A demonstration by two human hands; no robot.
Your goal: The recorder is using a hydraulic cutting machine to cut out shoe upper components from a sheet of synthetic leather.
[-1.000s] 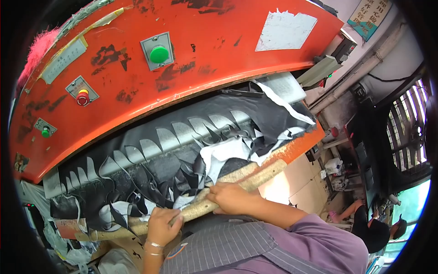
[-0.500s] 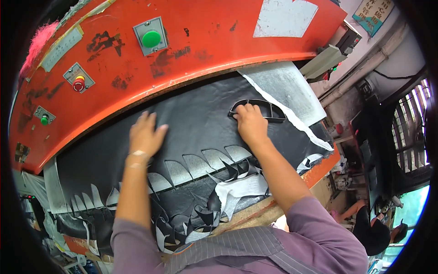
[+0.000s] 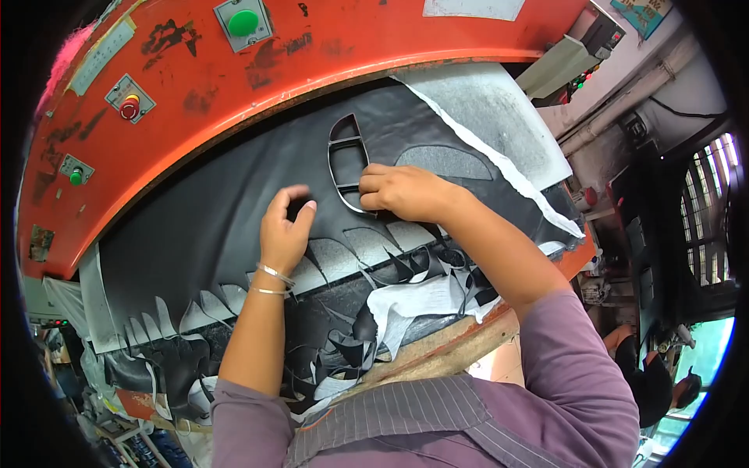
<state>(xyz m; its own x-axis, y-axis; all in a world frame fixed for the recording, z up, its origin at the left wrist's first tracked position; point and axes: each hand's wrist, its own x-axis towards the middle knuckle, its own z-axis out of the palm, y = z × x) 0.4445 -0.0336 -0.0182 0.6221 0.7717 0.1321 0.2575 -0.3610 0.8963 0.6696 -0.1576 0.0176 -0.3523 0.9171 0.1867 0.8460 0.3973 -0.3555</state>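
Observation:
My right hand [image 3: 404, 192] grips the lower end of a curved metal cutting die [image 3: 347, 142], a narrow half-moon frame with crossbars. The die's long side runs toward the press; whether it rests on the sheet or hovers just above I cannot tell. Under it spreads a black leather-like sheet [image 3: 234, 199]. To the right of the die, a grey half-moon cut shape [image 3: 445, 161] shows in the sheet. My left hand [image 3: 284, 234] is open, thumb and fingers apart, over the sheet left of the die and not touching it.
A red press beam [image 3: 187, 132] with green buttons [image 3: 243, 23] and a red knob [image 3: 129, 108] spans the far side. Pale cutting board [image 3: 499, 117] shows at right. Black and white scraps [image 3: 413, 300] hang along the near edge. Another person [image 3: 663, 394] is at far right.
The die has left the spot where the half-moon cut shape now shows. My right hand has brought it leftward and turned it lengthwise toward the press. My left hand has come nearer to it.

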